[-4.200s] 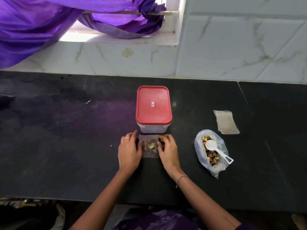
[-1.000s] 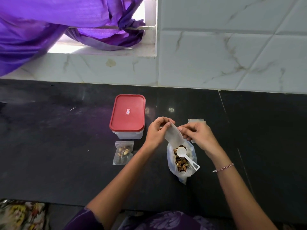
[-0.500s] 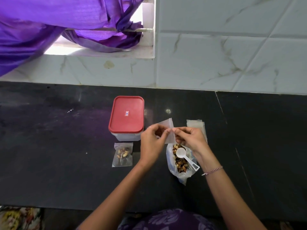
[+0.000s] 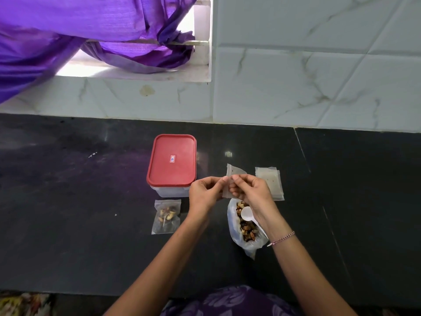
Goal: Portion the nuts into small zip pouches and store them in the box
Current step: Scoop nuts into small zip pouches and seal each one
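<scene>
A clear box (image 4: 172, 160) with its red lid shut stands on the dark tabletop (image 4: 91, 247). Just in front lies a flat filled pouch (image 4: 167, 216). To the right, an open bag of nuts (image 4: 245, 226) holds a white scoop (image 4: 247, 213), with a stack of pouches (image 4: 270, 183) behind. The left hand (image 4: 205, 192) and right hand (image 4: 250, 190) pinch an empty pouch (image 4: 234, 176) above the bag.

black counter (image 4: 68, 224) bears box (image 4: 172, 160), filled pouch (image 4: 166, 216), nut bag (image 4: 245, 229), seemingly empty pouches (image 4: 270, 183).
</scene>
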A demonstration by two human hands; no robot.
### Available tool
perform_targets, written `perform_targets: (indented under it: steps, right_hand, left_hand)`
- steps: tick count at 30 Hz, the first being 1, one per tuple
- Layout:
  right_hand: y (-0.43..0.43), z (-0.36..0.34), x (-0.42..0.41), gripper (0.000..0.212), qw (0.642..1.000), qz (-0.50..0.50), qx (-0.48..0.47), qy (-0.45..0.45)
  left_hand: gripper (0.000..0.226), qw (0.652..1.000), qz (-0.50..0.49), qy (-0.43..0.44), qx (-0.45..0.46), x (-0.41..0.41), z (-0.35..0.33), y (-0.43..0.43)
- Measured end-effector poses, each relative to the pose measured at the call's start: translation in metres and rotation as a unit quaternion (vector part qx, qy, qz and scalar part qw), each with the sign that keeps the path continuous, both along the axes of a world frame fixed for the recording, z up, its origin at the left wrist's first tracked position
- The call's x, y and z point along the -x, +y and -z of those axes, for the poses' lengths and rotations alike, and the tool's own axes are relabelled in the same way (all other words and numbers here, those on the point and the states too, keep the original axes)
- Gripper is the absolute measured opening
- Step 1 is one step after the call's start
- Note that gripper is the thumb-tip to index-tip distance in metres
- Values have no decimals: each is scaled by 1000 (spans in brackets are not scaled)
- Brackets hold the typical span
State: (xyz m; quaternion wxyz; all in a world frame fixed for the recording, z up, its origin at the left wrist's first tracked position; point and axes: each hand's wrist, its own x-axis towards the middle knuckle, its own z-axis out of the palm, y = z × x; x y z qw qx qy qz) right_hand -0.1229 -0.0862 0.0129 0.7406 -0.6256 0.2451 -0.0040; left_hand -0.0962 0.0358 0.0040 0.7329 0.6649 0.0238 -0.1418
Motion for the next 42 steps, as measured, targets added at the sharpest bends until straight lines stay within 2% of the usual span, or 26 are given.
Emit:
perform_targets:
  steps: [6, 10, 12, 15, 18, 20, 24, 26, 27, 31, 32, 36, 42]
  right_hand:
    - [-1, -2, -1, 18, 988, 6, 152, 5]
    - [-8, 2, 0, 13, 985, 2, 171, 14]
    - [-11, 4, 0, 10, 968, 7, 250, 14]
    - [-12, 2, 4, 8, 917, 33, 398, -12]
    - [-6, -2, 5, 15, 879, 44, 472, -53]
    - [-1, -3, 3, 15, 884, 33, 462, -60]
    - [5, 1, -3, 28, 931, 6, 363, -28]
    - [3, 3, -3, 30, 936, 2, 353, -18]
    - [2, 3, -2, 30, 927, 2, 375, -18]
    - [-3, 0, 0, 31, 856, 14, 517, -26]
    - [-1, -1, 0, 31, 851, 8, 524, -29]
    - [6, -4, -5, 29, 881, -20, 472, -34]
    - [-9, -7, -3, 42, 841, -55, 538, 21]
  left_hand:
    - [12, 1000, 20, 13, 5, -2, 0, -5]
    - [8, 998, 25, -24, -47, -6, 3, -6]
    - [10, 989, 17, -82, -118, -8, 6, -4]
    - [11, 943, -16, -210, -256, -13, 9, 1]
    - [9, 908, -27, -279, -311, -11, 8, 2]
    - [10, 908, -13, -288, -304, -8, 6, -1]
    - [13, 915, 9, -294, -275, -2, 4, -5]
    - [13, 914, 9, -296, -279, -2, 6, -3]
    - [13, 909, 4, -299, -289, -2, 7, -1]
    - [15, 884, -17, -319, -342, -7, 8, 5]
    - [16, 878, -16, -327, -350, -7, 6, 4]
    - [25, 875, 17, -353, -332, -2, 3, -2]
    - [16, 853, 11, -384, -352, -4, 7, 4]
